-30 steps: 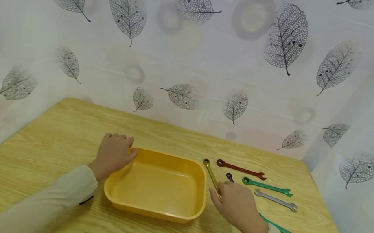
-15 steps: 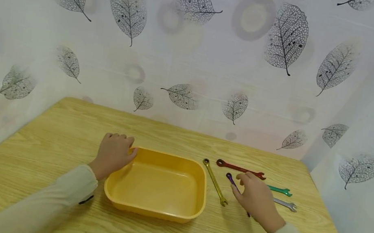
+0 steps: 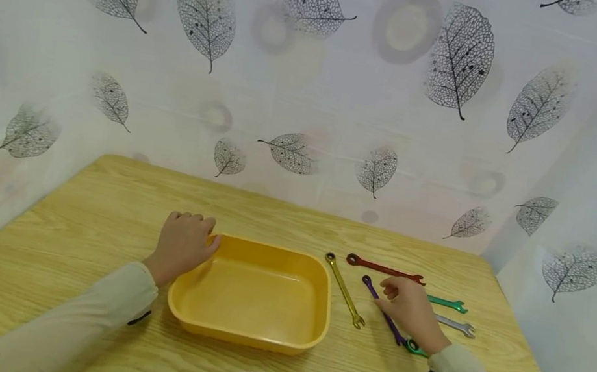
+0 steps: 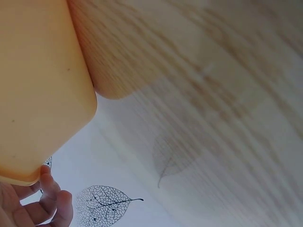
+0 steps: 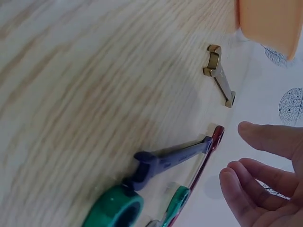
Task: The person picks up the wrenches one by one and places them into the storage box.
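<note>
At the far left corner of a yellow plastic basin [image 3: 250, 296], my left hand [image 3: 181, 249] grips the rim, thumb on the inner side. The left wrist view shows its fingertips [image 4: 46, 177] curled at the basin's edge. My right hand [image 3: 409, 310] is above the purple ratchet wrench [image 3: 390, 325], with nothing between its loosely bent fingers. In the right wrist view, the thumb and fingers [image 5: 232, 184] are apart, and the purple wrench [image 5: 170, 158] lies on the table. A yellow wrench [image 3: 345, 291] lies between the basin and the purple one.
A red wrench [image 3: 385, 269] lies behind the right hand. Partly covered by the hand and forearm are a green wrench [image 3: 450, 304], a silver wrench [image 3: 455, 325] and a nearer green wrench [image 3: 414, 347]. A leaf-patterned sheet [image 3: 312, 103] surrounds the wooden table [image 3: 122, 209].
My right hand has moved right, away from over the yellow wrench to the purple wrench, showing more of both. My left hand and the basin have stayed in place.
</note>
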{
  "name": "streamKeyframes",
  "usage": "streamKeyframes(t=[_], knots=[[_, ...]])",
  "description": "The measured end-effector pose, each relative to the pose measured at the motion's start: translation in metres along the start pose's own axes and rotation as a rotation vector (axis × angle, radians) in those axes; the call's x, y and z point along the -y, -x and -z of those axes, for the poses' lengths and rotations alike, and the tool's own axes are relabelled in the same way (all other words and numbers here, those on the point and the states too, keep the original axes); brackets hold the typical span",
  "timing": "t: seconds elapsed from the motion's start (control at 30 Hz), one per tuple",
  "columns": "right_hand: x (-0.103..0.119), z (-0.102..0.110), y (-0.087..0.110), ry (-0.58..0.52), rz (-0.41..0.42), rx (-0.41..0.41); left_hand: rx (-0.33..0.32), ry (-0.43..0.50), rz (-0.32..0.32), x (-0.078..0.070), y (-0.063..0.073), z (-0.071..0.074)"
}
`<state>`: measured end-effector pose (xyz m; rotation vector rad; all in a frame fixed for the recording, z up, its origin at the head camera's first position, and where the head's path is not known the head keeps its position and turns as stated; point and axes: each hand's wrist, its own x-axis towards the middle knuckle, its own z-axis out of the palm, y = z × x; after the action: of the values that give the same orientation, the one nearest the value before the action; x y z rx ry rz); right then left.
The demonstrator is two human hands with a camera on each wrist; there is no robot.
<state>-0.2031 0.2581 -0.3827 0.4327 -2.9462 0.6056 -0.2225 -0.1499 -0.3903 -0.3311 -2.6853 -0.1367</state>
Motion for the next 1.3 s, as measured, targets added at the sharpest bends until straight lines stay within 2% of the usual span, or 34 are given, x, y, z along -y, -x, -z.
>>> streamKeyframes(t=[0.13, 0.23, 0.43, 0.8, 1.3], knots=[[-0.007, -0.002, -0.002, -0.065, -0.08, 0.054, 0.007, 0.003, 0.004, 0.0, 0.0, -0.001], [-0.011, -0.003, -0.003, -0.087, -0.111, 0.077, 0.012, 0.002, 0.006, 0.001, 0.0, -0.002], [-0.016, -0.005, -0.003, -0.087, -0.107, 0.085, 0.007, 0.0, 0.005, 0.001, -0.001, -0.002], [-0.016, -0.006, -0.004, -0.083, -0.197, 0.141, 0.01, 0.004, 0.01, 0.002, 0.0, -0.005], [-0.013, -0.007, 0.003, -0.048, -0.219, 0.132, 0.029, 0.018, 0.021, 0.001, -0.001, -0.005]])
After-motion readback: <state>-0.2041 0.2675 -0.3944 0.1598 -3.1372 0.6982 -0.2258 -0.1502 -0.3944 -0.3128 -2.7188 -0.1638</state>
